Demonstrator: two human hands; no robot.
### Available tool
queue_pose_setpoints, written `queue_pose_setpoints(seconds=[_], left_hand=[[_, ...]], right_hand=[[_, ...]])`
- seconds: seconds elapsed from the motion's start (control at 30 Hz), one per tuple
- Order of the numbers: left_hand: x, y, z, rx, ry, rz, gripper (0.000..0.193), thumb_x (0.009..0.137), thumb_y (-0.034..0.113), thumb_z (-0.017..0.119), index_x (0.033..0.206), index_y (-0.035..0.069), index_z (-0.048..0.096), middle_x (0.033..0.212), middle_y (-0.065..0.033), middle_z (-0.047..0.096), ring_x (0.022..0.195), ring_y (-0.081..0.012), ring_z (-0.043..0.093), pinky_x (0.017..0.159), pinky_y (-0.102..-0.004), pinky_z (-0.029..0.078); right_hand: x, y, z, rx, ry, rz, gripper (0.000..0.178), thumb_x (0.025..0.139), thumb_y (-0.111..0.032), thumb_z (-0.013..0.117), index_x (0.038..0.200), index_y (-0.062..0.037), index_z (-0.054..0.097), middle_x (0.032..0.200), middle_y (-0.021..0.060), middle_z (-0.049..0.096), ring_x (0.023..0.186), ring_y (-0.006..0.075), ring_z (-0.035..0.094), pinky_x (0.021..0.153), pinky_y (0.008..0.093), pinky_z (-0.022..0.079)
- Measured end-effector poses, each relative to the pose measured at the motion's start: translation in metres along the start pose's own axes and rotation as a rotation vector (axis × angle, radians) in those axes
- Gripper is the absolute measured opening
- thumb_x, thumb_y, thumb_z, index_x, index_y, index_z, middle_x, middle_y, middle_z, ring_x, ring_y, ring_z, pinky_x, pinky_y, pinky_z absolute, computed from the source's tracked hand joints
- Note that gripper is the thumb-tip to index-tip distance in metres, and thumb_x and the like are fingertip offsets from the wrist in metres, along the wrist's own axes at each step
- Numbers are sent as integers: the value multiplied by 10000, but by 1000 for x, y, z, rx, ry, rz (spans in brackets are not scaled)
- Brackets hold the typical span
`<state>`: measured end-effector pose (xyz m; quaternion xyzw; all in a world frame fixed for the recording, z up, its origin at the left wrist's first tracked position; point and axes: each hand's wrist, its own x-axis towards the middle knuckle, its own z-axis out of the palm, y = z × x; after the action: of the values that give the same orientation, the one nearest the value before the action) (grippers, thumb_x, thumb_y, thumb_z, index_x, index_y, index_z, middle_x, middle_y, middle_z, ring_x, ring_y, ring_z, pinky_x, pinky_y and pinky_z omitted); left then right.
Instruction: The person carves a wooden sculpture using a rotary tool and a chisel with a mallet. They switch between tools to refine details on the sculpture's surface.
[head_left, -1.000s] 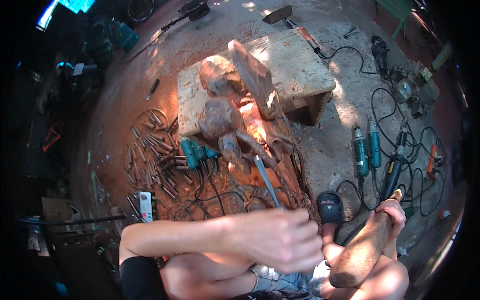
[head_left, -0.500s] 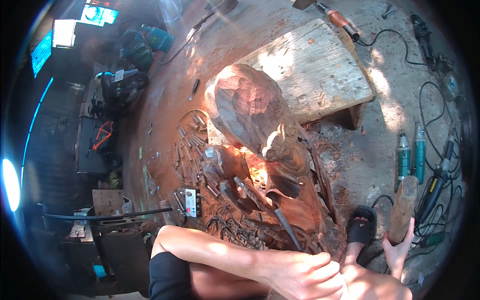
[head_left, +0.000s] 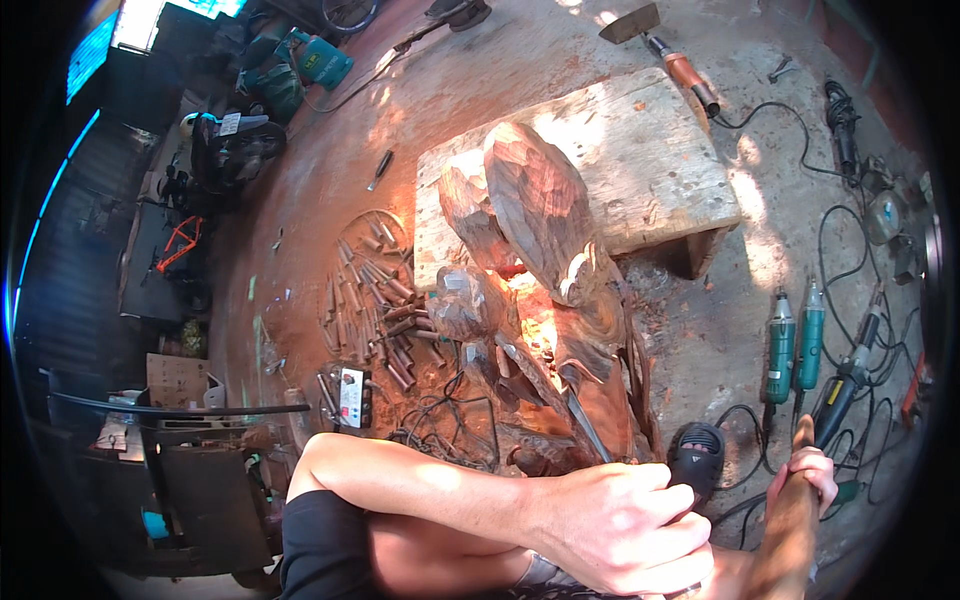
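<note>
My left hand (head_left: pixel 630 530) is closed around a chisel, its handle hidden in the fist. The metal chisel blade (head_left: pixel 588 425) slants up and away, its tip against a large reddish-brown wood carving (head_left: pixel 545 200). This carving has rounded, faceted lobes at its far end and leans over a low wooden bench. Off to the right, my right hand (head_left: pixel 808 478) grips a rough wooden mallet (head_left: pixel 785 535), whose thick length runs down to the lower edge, beside my left fist.
Behind the carving stands a low plank bench (head_left: pixel 650 160). Several loose chisels (head_left: pixel 385 295) lie left of it, by a small control box (head_left: pixel 352 398) and tangled cable (head_left: pixel 450 410). Green power tools (head_left: pixel 780 350) and cords lie right of my sandalled foot (head_left: pixel 697 455). An orange grinder (head_left: pixel 685 75) rests beyond.
The mallet has swung from pointing away to lying toward me, near my left fist. My left hand stays on the chisel. The whole view has shifted somewhat.
</note>
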<state>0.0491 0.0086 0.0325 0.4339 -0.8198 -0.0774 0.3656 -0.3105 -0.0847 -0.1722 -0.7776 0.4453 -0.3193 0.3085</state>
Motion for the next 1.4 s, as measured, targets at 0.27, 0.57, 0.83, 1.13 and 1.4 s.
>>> queue_pose_setpoints(seconds=[0.27,0.57,0.83,1.13,1.4], left_hand=[[-12,-11,10,76,101,85,312,875,388,657,953,86,639,836,-19,556,747,-179,567,631,-334,429],[-10,-25,-14,-62,-407,-159,317,803,313,707,874,18,614,721,-76,615,696,-265,698,636,-368,532],[-8,24,9,-199,-328,-158,123,884,257,651,934,145,650,776,-34,591,704,-211,586,613,-334,426],[-4,25,16,-234,-322,-124,218,854,257,675,999,99,636,826,-64,606,731,-257,627,656,-370,483],[-17,32,21,-198,-400,-160,313,828,258,696,1057,58,624,870,-90,619,755,-298,663,693,-403,533]], right_hand=[[46,-98,10,85,-160,-171,819,722,34,805,1464,-18,461,1165,124,586,1059,251,600,926,364,497],[52,-84,24,142,-246,-18,748,716,50,780,1401,-24,491,1060,89,616,949,209,623,839,325,517],[4,-6,29,307,-221,559,639,713,66,753,1303,-29,525,946,60,644,832,169,642,759,303,534],[14,-68,80,575,-356,1067,574,729,141,689,1257,-10,524,822,74,649,590,189,631,547,325,529],[-22,-19,83,680,-378,1192,650,789,181,691,1377,27,463,793,146,670,515,218,646,466,347,525]])
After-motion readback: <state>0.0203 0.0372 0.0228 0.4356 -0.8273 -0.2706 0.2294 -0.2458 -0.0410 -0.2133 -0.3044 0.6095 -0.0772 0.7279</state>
